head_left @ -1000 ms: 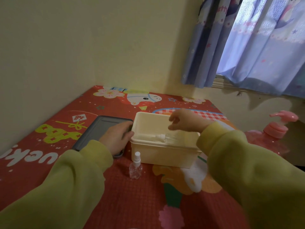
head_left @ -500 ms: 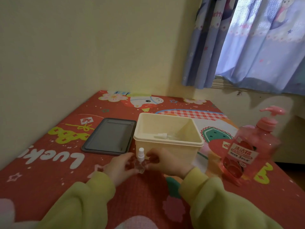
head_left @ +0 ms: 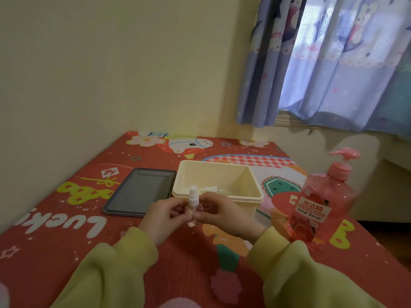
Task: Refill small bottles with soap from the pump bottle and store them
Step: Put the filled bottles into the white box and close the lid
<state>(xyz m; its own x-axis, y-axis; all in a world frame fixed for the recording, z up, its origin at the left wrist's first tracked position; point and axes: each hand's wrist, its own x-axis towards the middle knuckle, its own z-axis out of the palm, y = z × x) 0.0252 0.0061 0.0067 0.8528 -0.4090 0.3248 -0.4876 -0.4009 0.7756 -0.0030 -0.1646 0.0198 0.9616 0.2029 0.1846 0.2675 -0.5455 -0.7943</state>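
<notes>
My left hand (head_left: 163, 213) and right hand (head_left: 219, 213) pinch a small clear spray bottle with a white nozzle (head_left: 194, 202) upright between them, just before the cream plastic box (head_left: 253, 197), where another small bottle (head_left: 219, 189) lies. Right stands the pink pump bottle labelled "洗洁精" (head_left: 320, 203); the red counter cover (head_left: 73, 227) reads "Lucky", upside down.

lid (head_left: 139, 192) left of box (head_left: 249, 198), pump bottle (head_left: 320, 201) right, small bottle (head_left: 219, 189) inside box

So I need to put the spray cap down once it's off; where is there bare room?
Bare mat lies left of the hands, in front of the grey lid. Crowded: between the cream box and pump bottle.
</notes>
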